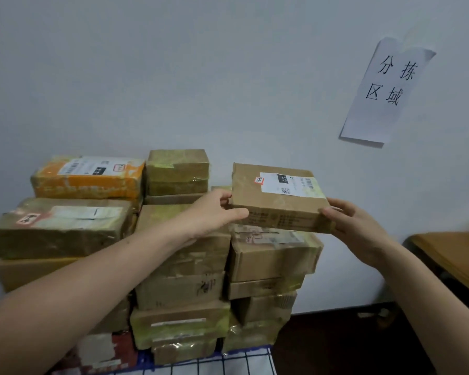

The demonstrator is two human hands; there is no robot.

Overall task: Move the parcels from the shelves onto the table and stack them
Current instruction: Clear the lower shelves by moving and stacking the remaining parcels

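A flat brown cardboard parcel (268, 201) with a white shipping label is held between both hands, just above the right-hand stack of parcels (271, 261). My left hand (214, 215) grips its left edge, thumb along the front side. My right hand (355, 220) grips its right front corner. Several taped brown parcels are piled in stacks against the white wall. An orange parcel (87, 178) tops the left stack. A small taped box (177, 171) tops the middle stack.
The stacks stand on a surface with a blue-and-white grid cloth (228, 364). A wooden table corner (455, 255) shows at the right edge. A paper sign (387, 90) with black characters hangs on the wall. Dark floor lies at the lower right.
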